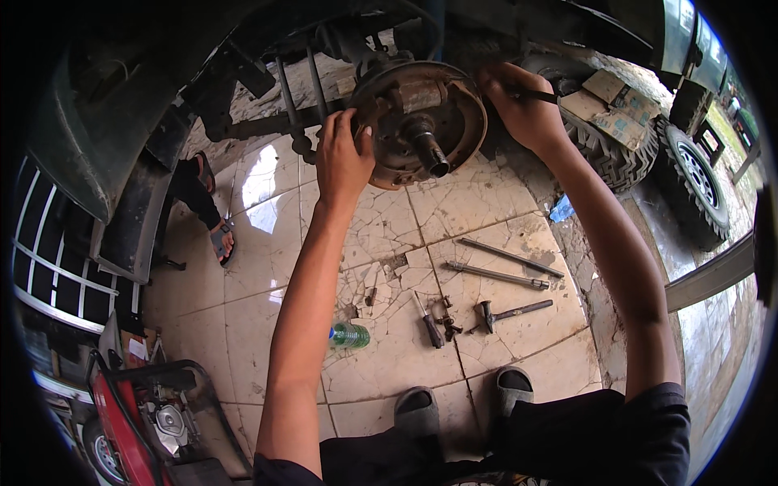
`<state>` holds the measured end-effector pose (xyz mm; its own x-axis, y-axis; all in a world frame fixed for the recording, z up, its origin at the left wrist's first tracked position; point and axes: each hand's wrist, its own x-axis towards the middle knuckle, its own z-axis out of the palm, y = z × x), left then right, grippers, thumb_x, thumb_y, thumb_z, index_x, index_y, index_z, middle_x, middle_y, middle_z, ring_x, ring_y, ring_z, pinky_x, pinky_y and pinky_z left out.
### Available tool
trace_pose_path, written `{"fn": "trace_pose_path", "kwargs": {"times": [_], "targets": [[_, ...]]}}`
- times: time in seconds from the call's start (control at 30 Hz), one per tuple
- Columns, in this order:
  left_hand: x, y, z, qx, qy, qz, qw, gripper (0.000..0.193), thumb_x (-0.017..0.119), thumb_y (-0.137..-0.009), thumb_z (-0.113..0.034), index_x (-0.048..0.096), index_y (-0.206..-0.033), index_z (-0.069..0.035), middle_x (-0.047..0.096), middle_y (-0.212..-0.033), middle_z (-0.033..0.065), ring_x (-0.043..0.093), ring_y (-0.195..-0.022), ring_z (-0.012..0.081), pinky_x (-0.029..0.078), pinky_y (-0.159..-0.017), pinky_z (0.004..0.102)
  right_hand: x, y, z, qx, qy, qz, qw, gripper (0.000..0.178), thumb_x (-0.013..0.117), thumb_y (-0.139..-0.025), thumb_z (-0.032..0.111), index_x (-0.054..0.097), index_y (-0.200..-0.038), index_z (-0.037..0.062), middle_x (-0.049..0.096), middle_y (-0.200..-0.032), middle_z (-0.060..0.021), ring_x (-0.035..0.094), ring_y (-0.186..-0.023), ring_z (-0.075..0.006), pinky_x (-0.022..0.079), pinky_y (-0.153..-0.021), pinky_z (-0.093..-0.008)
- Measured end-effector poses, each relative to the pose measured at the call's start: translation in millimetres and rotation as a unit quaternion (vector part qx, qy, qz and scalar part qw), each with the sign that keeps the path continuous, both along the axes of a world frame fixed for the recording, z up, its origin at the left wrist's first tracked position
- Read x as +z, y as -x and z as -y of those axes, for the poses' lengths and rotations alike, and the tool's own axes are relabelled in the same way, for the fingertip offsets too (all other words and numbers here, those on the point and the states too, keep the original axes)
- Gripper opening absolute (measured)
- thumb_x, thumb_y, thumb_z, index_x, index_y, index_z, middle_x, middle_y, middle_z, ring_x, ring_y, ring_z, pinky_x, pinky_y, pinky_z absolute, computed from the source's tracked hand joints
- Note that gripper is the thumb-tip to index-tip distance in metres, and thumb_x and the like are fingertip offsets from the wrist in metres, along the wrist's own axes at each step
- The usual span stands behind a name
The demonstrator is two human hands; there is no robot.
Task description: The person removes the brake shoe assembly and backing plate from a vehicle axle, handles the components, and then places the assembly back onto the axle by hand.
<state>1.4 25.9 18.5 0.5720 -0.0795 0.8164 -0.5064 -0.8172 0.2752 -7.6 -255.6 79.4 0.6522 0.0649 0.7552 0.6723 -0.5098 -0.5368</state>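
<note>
A rusty wheel brake assembly, with curved shoes around a greasy protruding axle hub, hangs at the far middle under a vehicle. My left hand is closed on its left rim, the thumb against the front side. At the upper right edge, my right hand is curled beside the rim. Something dark and slim, like a handle, sticks out by that hand; what it belongs to is hidden. Below on the tiles lie two long metal bars, a hammer, a screwdriver and several small rusty parts.
A green-tinted plastic bottle lies near my left forearm. Large tyres stand at right, cardboard on one. A red-framed machine sits lower left. Another person's foot is at left. Floor tiles are cracked.
</note>
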Motion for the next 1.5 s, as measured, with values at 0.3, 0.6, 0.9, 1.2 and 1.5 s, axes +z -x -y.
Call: {"fn": "trace_pose_path", "kwargs": {"times": [0.3, 0.6, 0.9, 1.2, 1.5], "targets": [[-3, -5, 9, -0.018, 0.011, 0.034, 0.999, 0.034, 0.058, -0.089, -0.002, 0.059, -0.123, -0.001, 0.057, -0.117, 0.0175, 0.058, -0.108, 0.0364, 0.048, -0.091, 0.042, -18, -41, 20, 0.017, -0.036, -0.068, 0.997, 0.028, 0.061, -0.093, 0.024, 0.07, -0.103, -0.0004, 0.073, -0.088, -0.0125, 0.069, -0.082, -0.0167, 0.053, -0.076, -0.0294], [-5, -1, 10, -0.001, 0.015, 0.031, 0.999, 0.034, 0.056, -0.089, 0.002, 0.062, -0.123, -0.001, 0.058, -0.111, 0.0148, 0.058, -0.104, 0.0333, 0.049, -0.089, 0.0397, -5, -27, 10, 0.028, -0.042, -0.073, 0.996, 0.03, 0.062, -0.093, 0.024, 0.069, -0.106, -0.0012, 0.073, -0.088, -0.0119, 0.066, -0.082, -0.0133, 0.051, -0.077, -0.0281], [-3, 0, 7, -0.007, 0.012, 0.01, 1.0, 0.036, 0.055, -0.089, 0.002, 0.062, -0.125, -0.003, 0.061, -0.107, 0.0133, 0.059, -0.101, 0.0331, 0.049, -0.087, 0.0399, -6, -31, 8, 0.06, -0.05, -0.057, 0.995, 0.034, 0.063, -0.094, 0.03, 0.07, -0.107, -0.001, 0.073, -0.087, -0.0122, 0.065, -0.084, -0.0121, 0.052, -0.076, -0.0279], [-7, -2, 12, -0.01, 0.006, 0.006, 1.0, 0.036, 0.055, -0.092, -0.002, 0.06, -0.128, -0.005, 0.061, -0.109, 0.0141, 0.061, -0.102, 0.0326, 0.049, -0.089, 0.0382, -85, -62, 97, 0.058, -0.108, -0.191, 0.974, 0.031, 0.062, -0.094, 0.021, 0.069, -0.106, -0.0058, 0.073, -0.087, -0.008, 0.061, -0.079, -0.0103, 0.05, -0.078, -0.0265], [-11, -3, 15, 0.0, 0.002, 0.029, 1.0, 0.037, 0.054, -0.091, -0.001, 0.061, -0.127, -0.005, 0.06, -0.111, 0.0109, 0.057, -0.104, 0.0317, 0.049, -0.087, 0.0395, -163, -45, 90, 0.042, -0.189, -0.22, 0.956, 0.033, 0.067, -0.093, 0.03, 0.07, -0.104, -0.0012, 0.07, -0.081, -0.0067, 0.062, -0.074, -0.0114, 0.049, -0.067, -0.0277]]}}
